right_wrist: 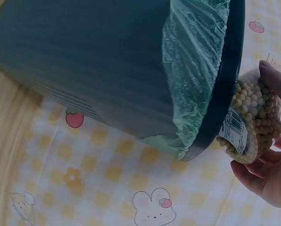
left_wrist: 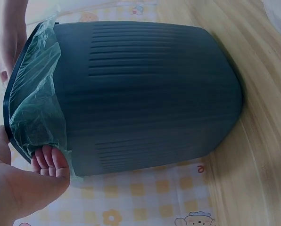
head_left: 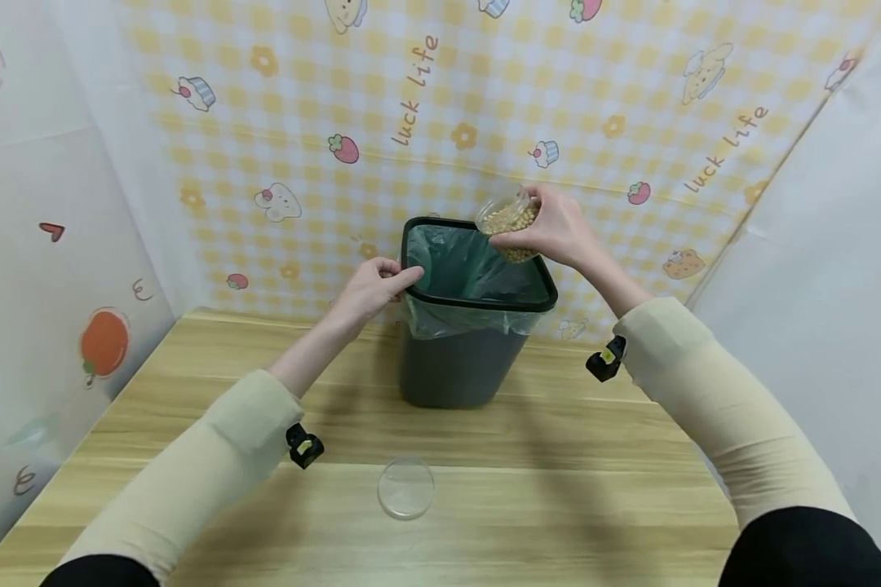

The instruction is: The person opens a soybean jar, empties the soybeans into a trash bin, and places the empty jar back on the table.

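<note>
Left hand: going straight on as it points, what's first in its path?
The bin, most likely: the left hand grips its rim, fingers curled by the overhanging liner. Whether the fingertips touch the bin's wall is hard to tell.

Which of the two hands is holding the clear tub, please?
The right hand grips the tub of beans; the left hand instead holds the rim of the bin.

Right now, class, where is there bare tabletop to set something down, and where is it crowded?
Bare wood lies between the clear round lid and the tabletop's right edge, and between lid and lined trash bin. Crowded: the bin's rim, where left grip, right grip and bean tub gather.
</note>
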The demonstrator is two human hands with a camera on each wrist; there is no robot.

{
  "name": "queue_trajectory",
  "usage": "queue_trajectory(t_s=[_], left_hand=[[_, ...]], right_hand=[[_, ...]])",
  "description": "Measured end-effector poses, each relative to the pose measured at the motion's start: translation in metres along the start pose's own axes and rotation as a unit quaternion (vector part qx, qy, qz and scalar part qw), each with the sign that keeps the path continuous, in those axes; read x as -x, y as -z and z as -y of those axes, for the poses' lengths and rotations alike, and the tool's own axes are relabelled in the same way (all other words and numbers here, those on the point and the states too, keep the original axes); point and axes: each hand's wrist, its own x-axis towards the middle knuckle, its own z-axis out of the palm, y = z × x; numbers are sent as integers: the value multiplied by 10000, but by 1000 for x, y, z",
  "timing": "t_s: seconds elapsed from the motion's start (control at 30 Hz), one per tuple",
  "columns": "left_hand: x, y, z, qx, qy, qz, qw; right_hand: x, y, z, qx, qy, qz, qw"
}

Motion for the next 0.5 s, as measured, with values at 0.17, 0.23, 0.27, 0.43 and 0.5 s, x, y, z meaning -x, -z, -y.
queue_trajectory(t_s=[0.17, 0.23, 0.27, 0.43, 0.5], left_hand=[[-1, 0, 2, 46, -30, -63, 10000], [-1, 0, 2, 37, -29, -86, 10000], [-1, 0, 2, 29, -24, -107, 9999], [1, -1, 4, 25, 20, -199, 9998], [3, -2, 4, 90, 18, -213, 9997]], right_hand=[[-4, 2, 7, 274, 90, 333, 9990], [-4, 3, 10, 414, 90, 439, 9981], [-5, 3, 11, 482, 99, 489, 9976], [-6, 2, 16, 745, 130, 661, 9949], [-7, 1, 18, 816, 164, 697, 9941]])
